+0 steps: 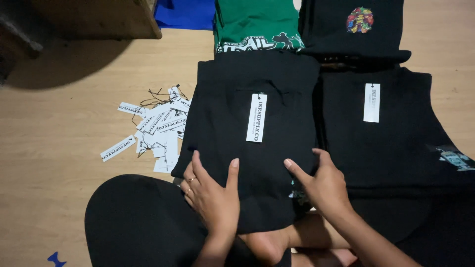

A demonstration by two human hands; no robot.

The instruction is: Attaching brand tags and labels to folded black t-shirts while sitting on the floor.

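A folded black shirt [247, 148] lies on the wooden floor in front of me, with a white paper tag [257, 117] hanging on its middle. My left hand [210, 195] rests flat on the shirt's near left part, fingers spread, rings on two fingers. My right hand [319, 183] presses on the near right edge, its fingers curled over the fold. Neither hand holds anything lifted. A second black garment [396, 138] with its own white tag [372, 102] lies right beside it.
A loose heap of white tags with strings [156, 128] lies on the floor at the left. Behind are a folded green shirt [257, 22], a black shirt with a colourful print [354, 24] and blue cloth [185, 12]. My black-clad knee [138, 222] is at the front left.
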